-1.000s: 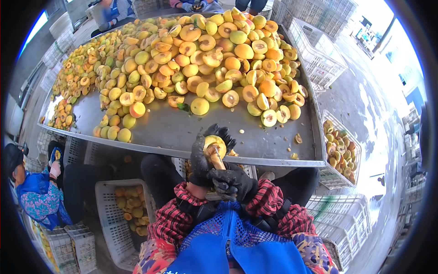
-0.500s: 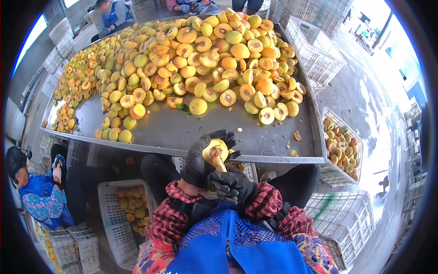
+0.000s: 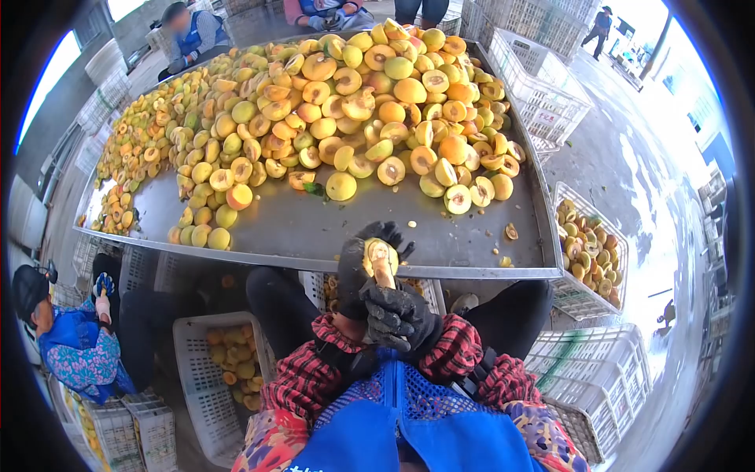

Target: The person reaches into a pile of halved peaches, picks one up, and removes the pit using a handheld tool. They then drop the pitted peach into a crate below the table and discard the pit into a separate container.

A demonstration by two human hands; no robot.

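My left hand (image 3: pixel 355 263), in a black glove, is closed around a yellow peach half (image 3: pixel 377 249) just in front of the table's near edge. In my gloved right hand (image 3: pixel 403 316) is a short tool with a light, wood-coloured handle (image 3: pixel 384 275), its far end against the cut face of the peach. That working end is hidden, so its shape cannot be made out. Beyond my hands, a large heap of halved peaches (image 3: pixel 330 118) covers much of the metal table (image 3: pixel 314 228), many showing brown pit hollows.
A white crate (image 3: pixel 208 393) with peach halves stands at my left, another crate (image 3: pixel 586 299) at the table's right. Upturned-looking crates (image 3: pixel 594 377) lie near my right side. A co-worker (image 3: pixel 79 338) sits at left; others sit across the table.
Both hands have stayed together with the peach half, which has tilted and shows less of its round face. The view has shifted slightly. A walking person now shows at the upper right.
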